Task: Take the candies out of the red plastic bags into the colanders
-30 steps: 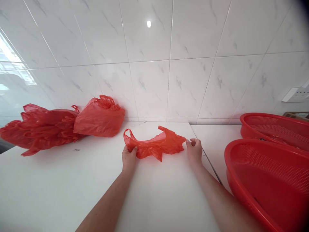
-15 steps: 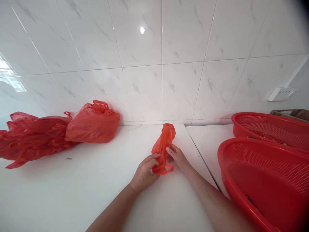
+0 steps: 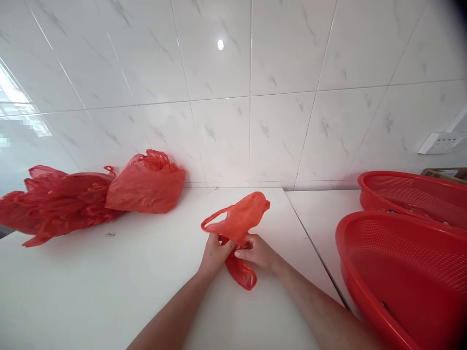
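A thin red plastic bag (image 3: 243, 214) is bunched at its middle between my two hands, over the white table. One loop handle sticks out to the upper left, and another hangs toward me below the hands. My left hand (image 3: 216, 253) pinches the gathered part from the left, its thumb near the centre. From the right, my right hand (image 3: 258, 252) grips the same part with bent fingers. Some fingertips are hidden behind the plastic.
At the back left lie a heap of red plastic bags (image 3: 69, 199) and a fuller red bag (image 3: 148, 187). Two red perforated baskets (image 3: 346, 243) stand on the right, past a seam in the white table (image 3: 146, 272). A tiled wall (image 3: 219, 141) rises behind, with a socket (image 3: 440, 143).
The bag has been turned and spread: its handles now point up-left and toward me. Both hands have come closer together at its middle. The view has shifted slightly left.
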Available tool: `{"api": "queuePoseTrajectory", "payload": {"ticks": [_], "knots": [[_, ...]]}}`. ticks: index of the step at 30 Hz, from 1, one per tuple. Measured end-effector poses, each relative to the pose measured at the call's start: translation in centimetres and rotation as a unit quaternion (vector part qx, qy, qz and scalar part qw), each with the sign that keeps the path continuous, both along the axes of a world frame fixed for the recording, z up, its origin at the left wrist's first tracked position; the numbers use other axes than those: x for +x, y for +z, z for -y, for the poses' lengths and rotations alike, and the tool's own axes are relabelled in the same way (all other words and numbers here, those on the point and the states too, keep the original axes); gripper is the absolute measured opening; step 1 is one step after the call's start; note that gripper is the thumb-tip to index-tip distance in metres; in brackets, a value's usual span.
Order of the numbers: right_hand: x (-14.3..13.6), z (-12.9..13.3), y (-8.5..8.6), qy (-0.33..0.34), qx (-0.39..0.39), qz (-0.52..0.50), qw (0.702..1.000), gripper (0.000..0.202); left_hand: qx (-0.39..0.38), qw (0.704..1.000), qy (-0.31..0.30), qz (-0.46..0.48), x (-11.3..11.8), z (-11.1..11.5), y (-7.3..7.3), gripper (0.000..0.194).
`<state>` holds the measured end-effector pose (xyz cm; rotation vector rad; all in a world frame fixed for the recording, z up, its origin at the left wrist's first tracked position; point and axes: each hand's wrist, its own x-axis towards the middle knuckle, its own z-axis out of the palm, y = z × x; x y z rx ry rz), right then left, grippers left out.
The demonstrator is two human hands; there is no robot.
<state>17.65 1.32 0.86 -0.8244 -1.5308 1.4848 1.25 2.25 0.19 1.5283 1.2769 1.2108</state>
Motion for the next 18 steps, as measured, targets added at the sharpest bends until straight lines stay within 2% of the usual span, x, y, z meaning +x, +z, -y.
{"api": "queuePoseTrajectory", "payload": {"ticks": [2, 4, 6, 8, 10, 12, 13, 15, 18], "knots": [[0.1, -0.2, 0.1, -0.005, -0.028, -0.051, 0.998, 0.020, -0.020, 0.999, 0.014, 0.048, -0.6, -0.4, -0.1, 0.027], [1.0, -0.9, 0.1, -0.054, -0.079, -0.128, 0.987, 0.020, -0.044, 0.990, 0.056, 0.124, -1.8, -1.2, -0.3, 0.020], [2.5, -2.1, 0.0, -0.157, -0.122, -0.193, 0.961, 0.021, -0.054, 0.972, 0.132, 0.189, -3.6, -2.2, -0.7, 0.015], [4.1, -3.4, -0.4, -0.264, -0.133, -0.224, 0.929, 0.019, -0.045, 0.955, 0.199, 0.216, -5.5, -3.1, -1.0, 0.014], [5.1, -4.2, -0.9, -0.329, -0.131, -0.229, 0.907, 0.016, -0.042, 0.948, 0.229, 0.219, -6.9, -3.7, -1.2, 0.017], [5.5, -4.6, -1.3, -0.342, -0.131, -0.221, 0.904, 0.016, -0.031, 0.956, 0.243, 0.159, -7.3, -3.7, -1.1, 0.029], [5.4, -4.5, -1.4, -0.342, -0.131, -0.217, 0.905, 0.016, -0.003, 0.964, 0.249, 0.098, -7.0, -3.5, -1.0, 0.039], [4.9, -4.1, -1.3, -0.337, -0.131, -0.205, 0.909, 0.018, 0.108, 0.960, 0.248, -0.071, -6.0, -2.8, -0.6, 0.055], [4.1, -3.2, -0.7, -0.308, -0.122, -0.171, 0.928, 0.022, 0.303, 0.888, 0.209, -0.277, -3.8, -1.5, 0.1, 0.061]]}}
